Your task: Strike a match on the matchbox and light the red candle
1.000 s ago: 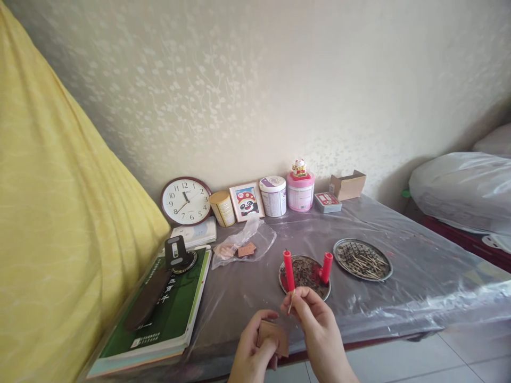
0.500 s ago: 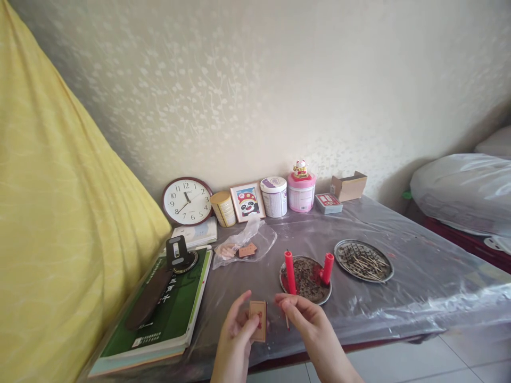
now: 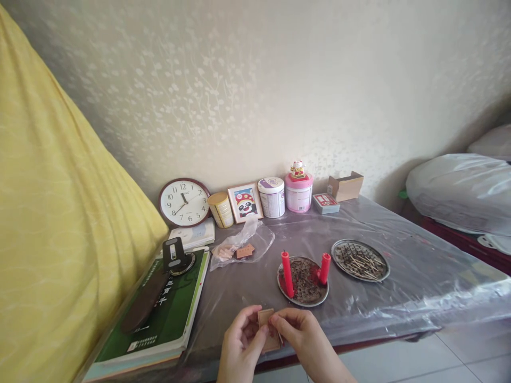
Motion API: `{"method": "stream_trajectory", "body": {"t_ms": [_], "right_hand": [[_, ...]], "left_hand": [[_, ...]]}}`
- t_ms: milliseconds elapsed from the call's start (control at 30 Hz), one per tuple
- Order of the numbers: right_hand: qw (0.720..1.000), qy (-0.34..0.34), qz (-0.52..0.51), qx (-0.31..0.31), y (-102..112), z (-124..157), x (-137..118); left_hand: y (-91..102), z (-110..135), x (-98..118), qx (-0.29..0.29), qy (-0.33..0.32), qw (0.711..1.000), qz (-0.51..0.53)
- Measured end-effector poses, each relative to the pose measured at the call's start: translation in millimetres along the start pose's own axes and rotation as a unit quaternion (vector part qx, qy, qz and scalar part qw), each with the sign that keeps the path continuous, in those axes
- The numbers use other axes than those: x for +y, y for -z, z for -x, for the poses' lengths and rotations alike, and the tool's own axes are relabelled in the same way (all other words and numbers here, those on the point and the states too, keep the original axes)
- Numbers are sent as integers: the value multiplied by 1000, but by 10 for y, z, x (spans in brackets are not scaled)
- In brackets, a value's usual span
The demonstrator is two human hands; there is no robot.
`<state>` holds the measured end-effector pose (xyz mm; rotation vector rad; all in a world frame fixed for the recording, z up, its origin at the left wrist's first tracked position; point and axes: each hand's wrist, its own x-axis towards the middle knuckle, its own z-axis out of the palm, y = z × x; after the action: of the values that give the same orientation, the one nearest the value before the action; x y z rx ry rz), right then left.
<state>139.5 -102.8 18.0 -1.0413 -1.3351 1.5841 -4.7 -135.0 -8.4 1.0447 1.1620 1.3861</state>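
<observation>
Soft, even daylight on the pale wall [image 3: 279,80], dimmer toward the right corner, white glare on the plastic table cover [image 3: 419,298], faint shadow behind the clock [image 3: 184,202], wide-angle bowing at the edges, left hand [image 3: 239,346], matchbox [image 3: 268,330], right hand [image 3: 305,338] and its match [image 3: 281,337] slightly soft at the bottom.

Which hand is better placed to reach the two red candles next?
Right, probably. The right hand pinches a matchstick at the small box and lies nearer the red candles on the tray; the left hand is busy gripping that box, further left.
</observation>
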Motion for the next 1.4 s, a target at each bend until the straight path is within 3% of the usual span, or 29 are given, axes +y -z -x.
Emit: {"method": "stream_trajectory", "body": {"t_ms": [133,267,367,600,1033,1400], "right_hand": [[1000,4,19,14,40,-23,2],[999,-8,38,34,91,-45,51],[998,-12,49,34,104,-33,50],[998,-24,48,35,79,4,-31],[995,-24,87,28,86,3,-5],[994,-26,99,35,100,-6,28]], "left_hand": [[-10,25,-100,-14,-17,1000,2],[6,40,-158,-47,-18,995,-91],[22,39,-155,-35,-18,991,-129],[10,43,-107,-25,-26,995,-92],[-5,52,-38,-45,-32,987,-154],[-3,41,-36,-42,-34,988,-146]]}}
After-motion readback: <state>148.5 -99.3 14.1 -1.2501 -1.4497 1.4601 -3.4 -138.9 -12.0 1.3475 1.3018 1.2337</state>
